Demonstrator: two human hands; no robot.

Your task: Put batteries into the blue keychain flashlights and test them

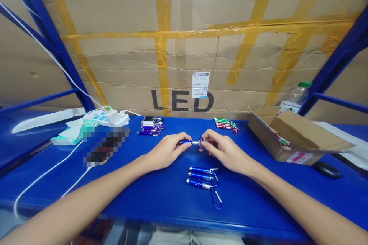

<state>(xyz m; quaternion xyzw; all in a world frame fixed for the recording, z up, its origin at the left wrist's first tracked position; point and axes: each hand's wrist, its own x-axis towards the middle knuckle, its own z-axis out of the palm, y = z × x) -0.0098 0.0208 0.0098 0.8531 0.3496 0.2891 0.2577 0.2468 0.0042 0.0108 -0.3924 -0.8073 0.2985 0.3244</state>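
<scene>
Between both hands, above the blue tabletop, is a small blue keychain flashlight [188,142] with a silver band. My left hand [169,149] pinches its barrel, thumb and fingers closed. My right hand [222,147] is closed on the carabiner clip [200,142] at the other end; its fingers partly cover the clip. Nearer to me lie three more blue keychain flashlights [198,184], roughly parallel, their clips pointing right. Beyond my left hand sits a row of black, silver and purple ones [149,125]. Green and red ones [225,124] lie beyond my right hand.
An open cardboard box [278,138] stands at right, a black computer mouse [327,169] beside it and a plastic bottle [296,95] behind. At left are a white power strip [110,118], cables and a tissue pack [69,132]. A large taped cardboard sheet [129,69] closes off the back.
</scene>
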